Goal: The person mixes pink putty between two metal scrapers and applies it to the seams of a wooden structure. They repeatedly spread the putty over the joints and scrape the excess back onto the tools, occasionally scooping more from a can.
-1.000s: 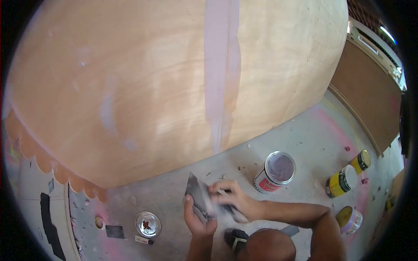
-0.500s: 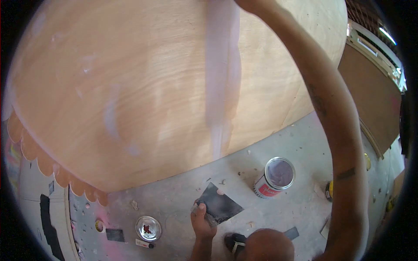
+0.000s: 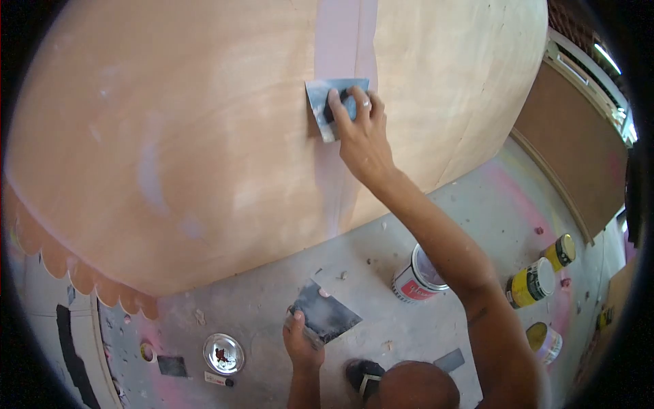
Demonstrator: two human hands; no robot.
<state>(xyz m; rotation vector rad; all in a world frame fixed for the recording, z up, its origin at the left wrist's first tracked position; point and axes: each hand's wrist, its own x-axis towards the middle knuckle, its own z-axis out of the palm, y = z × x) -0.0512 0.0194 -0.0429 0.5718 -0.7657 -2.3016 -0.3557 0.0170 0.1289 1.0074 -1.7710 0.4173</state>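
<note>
Lilac filler strip (image 3: 345,41) on curved wood panel (image 3: 231,170), upper ctr of frame, apparently being smoothed w/ blue-grey spreader (image 3: 317,93) clamped in R hand (image 3: 366,141); dark spreader (image 3: 328,313) gripped by L hand (image 3: 304,345), lower ctr; steady, even pressure prob. called for next.

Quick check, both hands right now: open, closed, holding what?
Left hand: closed, holding a dark flat plate.
Right hand: closed, holding a bluish scraper over the pale purple strip.

Soft light fills the fisheye-bent, dark-cornered view
</note>
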